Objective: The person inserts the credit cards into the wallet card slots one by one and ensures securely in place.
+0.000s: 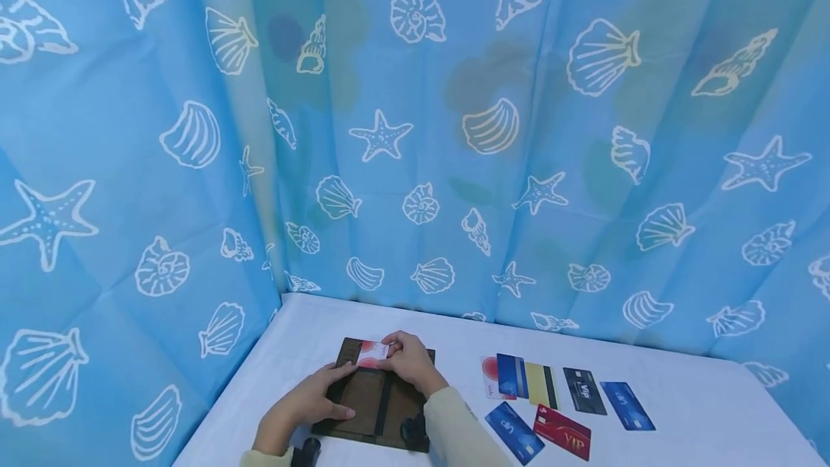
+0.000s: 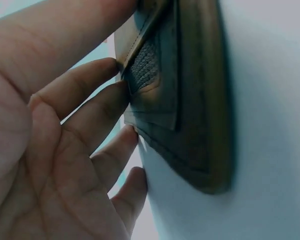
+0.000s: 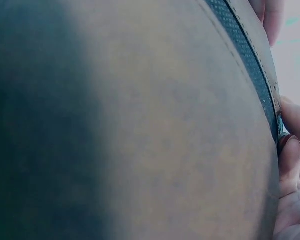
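A red-and-white card (image 1: 372,353) is held over the upper part of an open brown wallet (image 1: 359,398), between the two hands. Its right edge is pinched by the thumb and fingers of the right hand (image 1: 413,362), while its left side is met by the forefinger of the left hand (image 1: 308,396). Whether the card's lower edge is tucked into a pocket cannot be told. The card's right end is covered by the right fingers, and part of the wallet's right half is hidden by the right hand and a dark wrist device (image 1: 413,429).

The left hand is spread rather than clenched: its thumb is laid across the wallet, and in the left wrist view the wallet's edge is touched by loosely extended fingertips, beside a mesh patch (image 2: 144,67). The right wrist view is mostly filled by a blurred brown surface, with fingertips cut off at its right side. Both forearms are reached inward from the bottom of the head view, the right one sleeved in pale cloth.

To the right, seven more cards (image 1: 584,390) are laid out on the white table (image 1: 700,395), some overlapped.
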`<state>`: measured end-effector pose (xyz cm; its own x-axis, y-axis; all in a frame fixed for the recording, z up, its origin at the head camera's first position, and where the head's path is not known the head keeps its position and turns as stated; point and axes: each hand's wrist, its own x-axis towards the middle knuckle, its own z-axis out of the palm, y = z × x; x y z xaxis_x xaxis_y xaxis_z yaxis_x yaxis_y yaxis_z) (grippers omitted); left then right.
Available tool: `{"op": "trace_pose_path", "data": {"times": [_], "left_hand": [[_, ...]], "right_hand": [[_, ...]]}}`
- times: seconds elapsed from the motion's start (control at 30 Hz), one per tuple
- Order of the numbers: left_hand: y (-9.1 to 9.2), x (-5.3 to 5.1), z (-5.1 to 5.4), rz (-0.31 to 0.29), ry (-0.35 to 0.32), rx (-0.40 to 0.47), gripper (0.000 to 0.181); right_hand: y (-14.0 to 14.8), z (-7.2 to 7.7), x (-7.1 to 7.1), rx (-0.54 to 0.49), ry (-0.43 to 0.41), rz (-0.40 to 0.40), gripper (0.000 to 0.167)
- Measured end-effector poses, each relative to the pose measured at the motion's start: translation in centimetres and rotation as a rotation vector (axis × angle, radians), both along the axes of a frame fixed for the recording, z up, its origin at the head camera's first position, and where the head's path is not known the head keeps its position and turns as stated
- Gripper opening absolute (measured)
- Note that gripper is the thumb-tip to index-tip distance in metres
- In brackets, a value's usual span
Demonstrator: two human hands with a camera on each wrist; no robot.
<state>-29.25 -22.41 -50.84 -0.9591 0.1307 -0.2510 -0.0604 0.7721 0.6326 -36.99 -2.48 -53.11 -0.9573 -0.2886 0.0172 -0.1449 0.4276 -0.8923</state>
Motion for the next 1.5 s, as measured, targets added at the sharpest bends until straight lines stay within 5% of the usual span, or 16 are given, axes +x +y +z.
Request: {"op": "trace_pose_path", "data": {"times": [1.5], "left_hand": [[-0.08, -0.21, 0.07, -0.025, 0.004, -0.006, 0.076]], "right_hand": [[0.11, -0.15, -0.09, -0.018, -0.043, -0.015, 0.030]]}}
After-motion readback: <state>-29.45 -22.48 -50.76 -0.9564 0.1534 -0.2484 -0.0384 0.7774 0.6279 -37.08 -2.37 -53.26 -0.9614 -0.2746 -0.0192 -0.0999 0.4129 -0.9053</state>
